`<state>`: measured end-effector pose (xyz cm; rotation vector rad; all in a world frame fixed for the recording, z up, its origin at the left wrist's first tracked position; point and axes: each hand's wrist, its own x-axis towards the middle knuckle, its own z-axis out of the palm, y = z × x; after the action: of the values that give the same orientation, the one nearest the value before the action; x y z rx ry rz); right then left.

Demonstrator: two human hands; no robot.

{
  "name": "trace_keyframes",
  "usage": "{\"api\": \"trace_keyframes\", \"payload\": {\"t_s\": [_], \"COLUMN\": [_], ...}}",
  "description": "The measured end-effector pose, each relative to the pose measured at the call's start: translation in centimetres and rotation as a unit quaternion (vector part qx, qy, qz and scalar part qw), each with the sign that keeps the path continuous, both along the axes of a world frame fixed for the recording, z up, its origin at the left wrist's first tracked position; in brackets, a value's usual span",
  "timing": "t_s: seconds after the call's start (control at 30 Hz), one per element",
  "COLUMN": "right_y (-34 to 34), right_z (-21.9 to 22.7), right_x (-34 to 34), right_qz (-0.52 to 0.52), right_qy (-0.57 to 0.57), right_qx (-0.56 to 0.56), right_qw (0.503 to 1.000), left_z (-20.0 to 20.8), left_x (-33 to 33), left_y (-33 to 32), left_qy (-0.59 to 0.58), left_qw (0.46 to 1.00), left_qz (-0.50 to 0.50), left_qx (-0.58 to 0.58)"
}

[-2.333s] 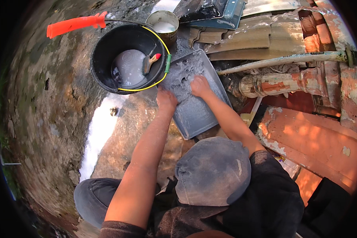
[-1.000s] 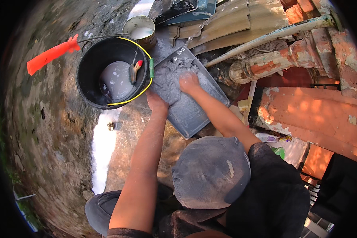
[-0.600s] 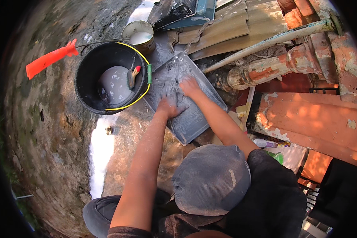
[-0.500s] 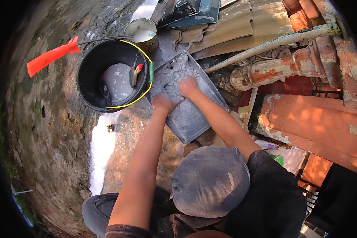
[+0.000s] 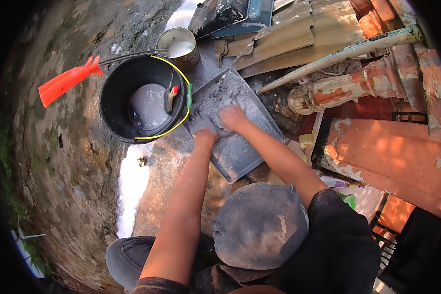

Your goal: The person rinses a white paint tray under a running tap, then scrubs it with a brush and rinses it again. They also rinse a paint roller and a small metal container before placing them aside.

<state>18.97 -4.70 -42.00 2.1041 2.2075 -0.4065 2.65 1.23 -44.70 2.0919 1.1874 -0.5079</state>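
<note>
A shallow grey rectangular tray point(image 5: 237, 160) lies tilted on the ground in front of me. Wet grey paste, lumpy and smeared, point(image 5: 211, 100) covers its far half. Both of my hands are down in this paste. My left hand point(image 5: 206, 134) is at the tray's left side, and my right hand point(image 5: 232, 118) is a little farther in, near the middle. Paste and motion blur hide the fingers of both, so whether they grip any of it does not show. Grey smears coat the tray's near half.
Left of the tray stands a black bucket point(image 5: 111, 109) with whitish liquid and a brush point(image 5: 170, 99). An orange-handled tool point(image 5: 68, 83) reaches the bucket's far rim. Behind are a tin of white liquid point(image 5: 193, 58) and corrugated sheets point(image 5: 286, 34). A pole point(image 5: 338, 59) and peeling orange boards point(image 5: 382, 157) flank the right.
My right hand has drawn slightly nearer to me through the paste, which looks more smeared. The left hand stays at about the same place in the tray. The whole view has shifted a little.
</note>
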Motion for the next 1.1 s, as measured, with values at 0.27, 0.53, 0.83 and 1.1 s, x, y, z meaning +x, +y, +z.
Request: {"api": "trace_keyframes", "payload": {"t_s": [0.27,0.53,0.83,1.1], "right_y": [0.3,-6.4,-20.1,-12.2], "right_z": [1.5,10.4,16.5,27.1], "right_x": [-1.0,3.2,2.5,4.0], "right_qz": [0.033,-0.052,0.022,0.003], "right_qy": [0.000,0.125,0.073,0.139], "right_qx": [0.008,-0.020,0.036,0.247], "right_qw": [0.999,0.991,0.996,0.959], "left_z": [6.7,14.8,10.7,20.6], "left_x": [-0.6,-7.7,-10.7,-10.1], "left_y": [-0.4,-1.4,-0.1,1.4], "left_qy": [-0.011,-0.133,-0.348,-0.499], "left_qw": [0.987,0.871,0.800,0.807], "left_qz": [-0.080,-0.442,-0.441,-0.247], "left_qx": [0.137,0.167,0.213,0.196]}}
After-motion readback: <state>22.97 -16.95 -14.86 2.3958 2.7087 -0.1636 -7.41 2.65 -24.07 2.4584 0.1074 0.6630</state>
